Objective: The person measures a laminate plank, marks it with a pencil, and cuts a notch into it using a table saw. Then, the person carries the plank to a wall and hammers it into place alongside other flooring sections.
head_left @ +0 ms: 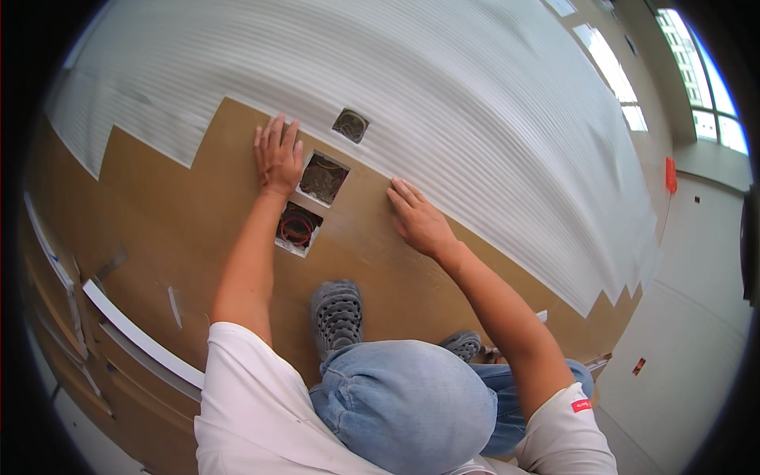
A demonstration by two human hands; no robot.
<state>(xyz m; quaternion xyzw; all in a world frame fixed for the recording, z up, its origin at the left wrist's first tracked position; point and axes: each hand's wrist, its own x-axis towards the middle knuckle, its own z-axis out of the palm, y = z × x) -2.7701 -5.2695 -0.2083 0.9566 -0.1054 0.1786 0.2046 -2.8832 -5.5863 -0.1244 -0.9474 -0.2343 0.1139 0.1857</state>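
Observation:
Brown floor planks (372, 261) lie in front of me, their stepped edge meeting a sheet of white ribbed underlay (443, 111). My left hand (280, 160) lies flat on the brown surface near that edge, fingers stretched out. Just right of it is a square cutout (324, 178) with wires inside. A second cutout (298, 228), nearer to me, shows a coil of red wire. Another square opening (350, 125) breaks the underlay. Further right, my right hand (422, 220) rests with its fingertips at the planks' edge, fingers extended. Neither hand holds anything.
Long white strips (142, 336) and stacked brown boards (131, 388) lie at the left. My grey clog (338, 317) stands on the planks. At the right are a pale wall (697, 261) with small openings, a red object (670, 175) and a window (704, 79).

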